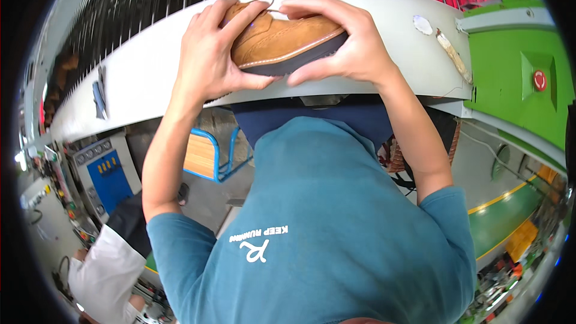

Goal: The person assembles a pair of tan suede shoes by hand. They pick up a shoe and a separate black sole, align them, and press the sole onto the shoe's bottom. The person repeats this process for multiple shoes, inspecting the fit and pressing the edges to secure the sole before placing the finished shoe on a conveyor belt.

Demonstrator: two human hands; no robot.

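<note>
Between my two hands is a tan suede lace-up shoe (282,42) with a dark sole and pale stitching along its edge. It lies on its side over the white worktop. My left hand (213,51) grips one end of it, thumb under the sole and fingers over the upper. At the other end, my right hand (354,39) wraps round it, thumb along the sole. A thin lace loops up from the upper between the hands. The inside of the shoe is hidden.
On the white worktop (150,54), a dark-handled tool (99,93) lies left; a white disc (422,24) and a wrapped stick-like tool (454,57) lie right. A roller rack runs behind. A green machine (510,84) with a red button (540,80) stands right. Another person (111,264) is lower left, near a blue-framed stool (207,153).
</note>
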